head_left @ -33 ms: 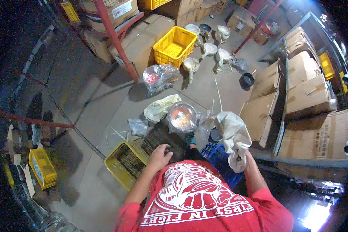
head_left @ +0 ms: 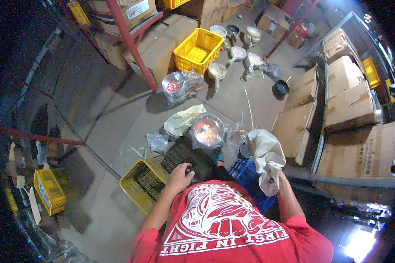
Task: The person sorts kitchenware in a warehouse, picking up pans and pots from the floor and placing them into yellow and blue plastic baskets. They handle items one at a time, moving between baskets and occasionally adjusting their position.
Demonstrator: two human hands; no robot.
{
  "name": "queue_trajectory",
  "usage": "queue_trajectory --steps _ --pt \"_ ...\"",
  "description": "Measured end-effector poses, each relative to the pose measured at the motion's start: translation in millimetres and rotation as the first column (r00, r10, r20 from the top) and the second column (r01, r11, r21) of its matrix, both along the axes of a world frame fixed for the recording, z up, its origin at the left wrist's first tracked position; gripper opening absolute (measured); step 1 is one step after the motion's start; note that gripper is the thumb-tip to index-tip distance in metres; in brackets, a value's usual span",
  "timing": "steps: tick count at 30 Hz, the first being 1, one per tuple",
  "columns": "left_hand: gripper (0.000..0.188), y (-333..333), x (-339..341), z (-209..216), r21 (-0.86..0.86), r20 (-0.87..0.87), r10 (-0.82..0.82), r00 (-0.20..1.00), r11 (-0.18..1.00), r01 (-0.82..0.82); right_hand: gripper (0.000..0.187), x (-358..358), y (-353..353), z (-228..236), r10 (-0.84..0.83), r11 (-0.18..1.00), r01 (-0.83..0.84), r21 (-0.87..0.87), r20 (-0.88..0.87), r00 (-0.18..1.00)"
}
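Observation:
My right hand [head_left: 281, 180] is closed round the gathered lower end of a cream cloth bag [head_left: 267, 151], whose full upper part spreads away from me. What is inside the bag is hidden. My left hand [head_left: 181, 177] rests, fingers loosely bent, by a dark surface beside a yellow plastic crate [head_left: 134, 190]. Whether it touches a crate rim or my dark clothing I cannot tell. Just ahead lies a round, shiny, plastic-wrapped pan [head_left: 208, 130] with an orange label. Between the bag and that pan sits a grey round pan [head_left: 245, 150], partly covered. A blue crate [head_left: 250, 184] is under my right arm.
Several pale-wrapped pans [head_left: 238, 53] stand on the floor ahead, near a bright yellow crate [head_left: 197, 52] and a plastic-wrapped pan stack [head_left: 173, 83]. To the right are a black pan [head_left: 280, 89] and cardboard boxes [head_left: 346, 92] on a rack. A red post [head_left: 134, 48] rises at left.
The view has shifted very slightly. Both my hands and the cloth bag stay almost where they were.

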State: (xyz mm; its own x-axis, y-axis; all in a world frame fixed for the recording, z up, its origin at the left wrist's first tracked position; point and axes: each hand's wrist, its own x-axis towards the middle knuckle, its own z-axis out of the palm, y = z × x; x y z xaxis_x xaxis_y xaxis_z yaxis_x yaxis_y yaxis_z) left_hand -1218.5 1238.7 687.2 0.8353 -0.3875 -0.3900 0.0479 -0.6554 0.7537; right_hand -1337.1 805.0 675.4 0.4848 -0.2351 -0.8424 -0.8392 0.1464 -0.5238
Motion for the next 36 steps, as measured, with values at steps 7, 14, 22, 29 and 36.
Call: queue_trajectory --steps 7,14,22,29,36 --pt "0.044 30 -4 -39 0.162 -0.083 -0.147 0.986 0.974 0.159 0.04 -59 19 -35 -0.182 0.982 0.179 -0.054 -0.049 0.982" --pt "0.051 -34 18 -71 0.222 0.024 -0.338 0.941 0.919 0.324 0.041 -158 -30 -64 -0.365 0.93 0.351 -0.11 -0.157 0.918" --pt "0.052 -163 73 -68 0.203 -0.242 -0.333 0.911 0.901 0.383 0.029 -152 -98 -96 -0.387 0.922 0.387 -0.032 0.004 0.922" --pt "0.051 -273 86 -104 0.097 -0.173 -0.527 0.832 0.832 0.546 0.043 -135 -124 -42 -0.327 0.91 0.32 -0.262 0.019 0.945" --pt "0.046 -370 125 -96 0.144 -0.126 -0.643 0.756 0.742 0.655 0.047 -165 -127 -20 -0.392 0.886 0.363 -0.288 -0.046 0.919"
